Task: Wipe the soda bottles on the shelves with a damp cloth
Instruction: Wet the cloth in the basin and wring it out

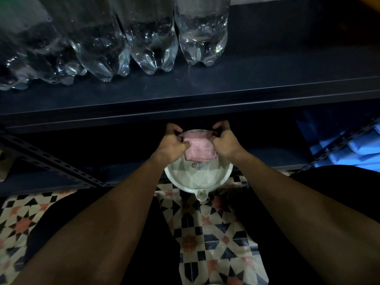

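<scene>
With left hand [171, 141] and right hand [225, 141] pinching the pink cloth [199, 150] by its corners, wring inside the basin [174, 179] far rim until merely damp.

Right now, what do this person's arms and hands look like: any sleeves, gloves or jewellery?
Both hands, the left hand and the right hand, are bare, without gloves. The forearms are uncovered to the frame's edge: no sleeves, watch or bracelet shows. Rings are too dim to tell. Dark clothing covers the lap.
</scene>
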Tool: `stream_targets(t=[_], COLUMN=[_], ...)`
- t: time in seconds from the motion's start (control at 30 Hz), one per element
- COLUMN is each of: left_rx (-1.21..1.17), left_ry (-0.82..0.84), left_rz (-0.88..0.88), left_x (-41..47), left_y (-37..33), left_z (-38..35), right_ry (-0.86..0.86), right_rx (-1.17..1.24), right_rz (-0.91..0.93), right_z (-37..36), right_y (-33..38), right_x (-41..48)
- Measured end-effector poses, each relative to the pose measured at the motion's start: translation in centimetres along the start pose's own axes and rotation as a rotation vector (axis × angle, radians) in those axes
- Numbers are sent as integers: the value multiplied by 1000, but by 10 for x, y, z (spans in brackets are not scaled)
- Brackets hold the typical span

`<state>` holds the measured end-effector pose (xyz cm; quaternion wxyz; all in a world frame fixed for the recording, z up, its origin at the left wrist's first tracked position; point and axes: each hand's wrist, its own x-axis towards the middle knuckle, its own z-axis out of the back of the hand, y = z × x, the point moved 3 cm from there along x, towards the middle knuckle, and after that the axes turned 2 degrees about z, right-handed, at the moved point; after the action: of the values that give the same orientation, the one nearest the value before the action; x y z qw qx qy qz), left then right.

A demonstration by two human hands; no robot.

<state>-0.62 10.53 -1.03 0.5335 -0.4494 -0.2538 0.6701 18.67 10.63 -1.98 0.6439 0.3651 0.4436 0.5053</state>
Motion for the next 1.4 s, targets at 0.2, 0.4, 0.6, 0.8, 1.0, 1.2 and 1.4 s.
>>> stream_targets(t=[0.2, 0.4, 0.6, 0.8, 1.0, 1.2, 1.4], left_rx=[-26, 119, 284, 356, 341, 349, 368], left_ry=[1, 193, 214, 202, 258, 251, 239], left_rz=[38, 72, -7, -29, -30, -86, -72], left_x=[4, 5, 8, 5, 1, -2, -4], left_y=[-3, 0, -2, -2, -5, -11, -10], left_z=[2, -5, -7, -9, -12, -13, -11], right_ry=[189, 315, 365, 382, 373, 404, 373], right_rx=[35, 35, -42, -174, -122, 25, 157], right_rz=[-53, -112, -126, -137, -164, -200, -263], right_z=[-4, -8, -8, -10, -10, -10, -11], right_y=[9, 4, 6, 1, -5, 0, 0], right_x=[-4, -6, -9, -6, -3, -8, -9])
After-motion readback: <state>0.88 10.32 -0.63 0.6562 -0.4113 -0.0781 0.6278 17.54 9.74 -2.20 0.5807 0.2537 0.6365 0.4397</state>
